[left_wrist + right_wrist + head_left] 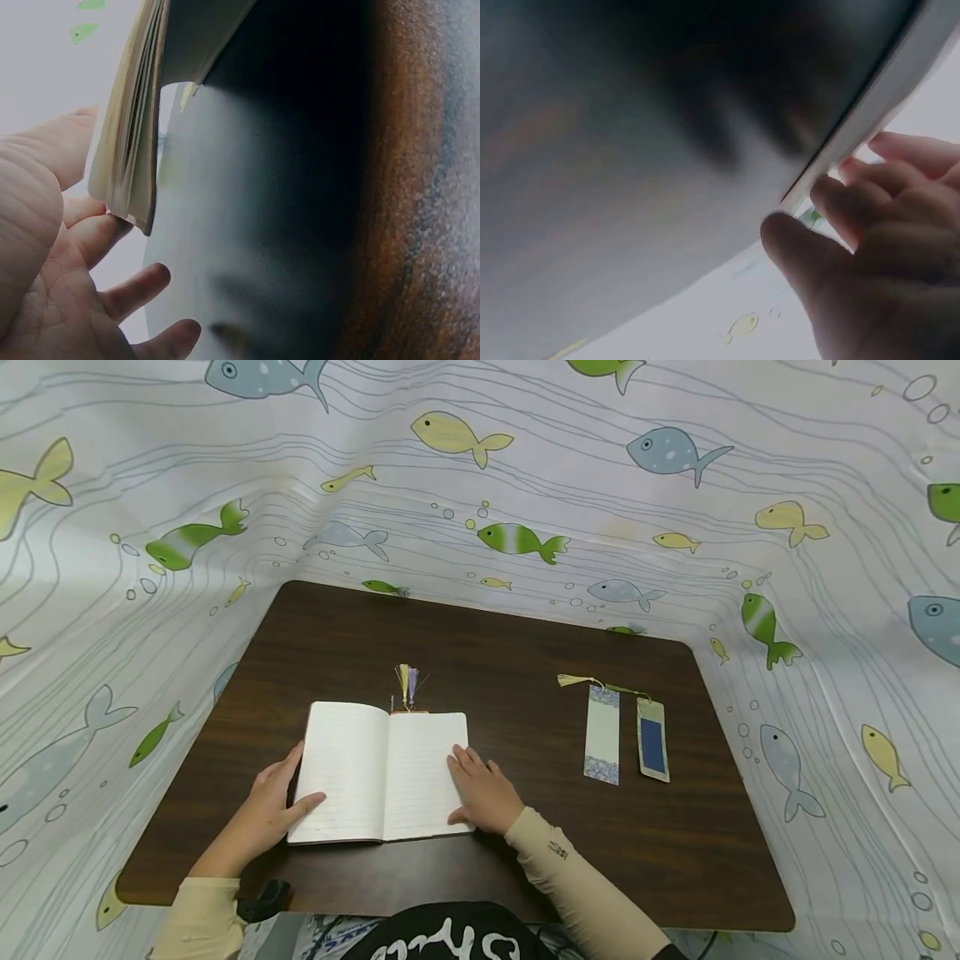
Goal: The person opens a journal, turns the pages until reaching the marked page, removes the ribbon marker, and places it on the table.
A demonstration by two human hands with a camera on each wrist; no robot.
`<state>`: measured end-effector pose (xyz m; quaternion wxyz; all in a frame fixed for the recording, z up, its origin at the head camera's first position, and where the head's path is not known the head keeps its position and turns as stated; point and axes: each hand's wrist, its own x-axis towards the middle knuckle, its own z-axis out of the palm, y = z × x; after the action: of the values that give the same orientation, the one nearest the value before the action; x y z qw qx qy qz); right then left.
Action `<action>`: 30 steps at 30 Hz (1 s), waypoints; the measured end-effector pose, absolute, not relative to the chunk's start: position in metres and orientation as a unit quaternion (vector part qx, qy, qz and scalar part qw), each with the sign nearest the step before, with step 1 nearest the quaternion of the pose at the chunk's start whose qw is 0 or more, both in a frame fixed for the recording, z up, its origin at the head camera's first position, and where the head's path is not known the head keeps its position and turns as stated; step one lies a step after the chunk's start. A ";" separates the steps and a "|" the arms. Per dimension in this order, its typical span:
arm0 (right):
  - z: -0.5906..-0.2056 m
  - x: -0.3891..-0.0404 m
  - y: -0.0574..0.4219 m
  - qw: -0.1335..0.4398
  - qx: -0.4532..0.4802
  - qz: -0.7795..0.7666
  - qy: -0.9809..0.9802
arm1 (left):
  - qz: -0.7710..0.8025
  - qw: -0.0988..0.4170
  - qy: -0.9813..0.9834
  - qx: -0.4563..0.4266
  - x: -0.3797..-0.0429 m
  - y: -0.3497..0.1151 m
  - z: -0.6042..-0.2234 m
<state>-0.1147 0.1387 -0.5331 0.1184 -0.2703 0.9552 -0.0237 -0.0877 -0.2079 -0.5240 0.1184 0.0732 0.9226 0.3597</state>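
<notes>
An open notebook point(345, 768) with lined pages lies on the dark wooden table. My left hand point(266, 814) holds its left edge, thumb over the page and fingers at the side. In the left wrist view, the page stack point(131, 112) sits between the thumb and fingers of that left hand point(67, 247), with the lower fingers spread away from it. On the right page rests my right hand point(483, 793), its fingers extended near the outer edge. The right wrist view shows the fingers of this right hand point(885, 225) along the notebook's edge point(855, 124).
Yellow and purple tassels point(407, 683) stick out past the notebook's top edge. To the right lie a pale bookmark point(602, 731) with patterned ends and a blue-centred bookmark point(652, 743), both tasselled. A fish-print curtain point(525, 460) surrounds the table point(690, 843).
</notes>
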 end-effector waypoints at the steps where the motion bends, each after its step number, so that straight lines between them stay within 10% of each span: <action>1: -0.533 -0.116 0.142 0.122 -0.263 -0.021 0.957 | 0.359 0.119 0.923 0.071 -0.088 -0.208 -0.524; 30: -0.546 -0.115 0.141 -0.044 -0.244 0.014 0.969 | 0.342 0.099 0.929 0.100 -0.088 -0.207 -0.522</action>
<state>-0.1149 0.1412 -0.5456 -0.0442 -0.2444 0.9686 0.0136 -0.0876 -0.2068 -0.5218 0.0994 0.0997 0.9290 0.3423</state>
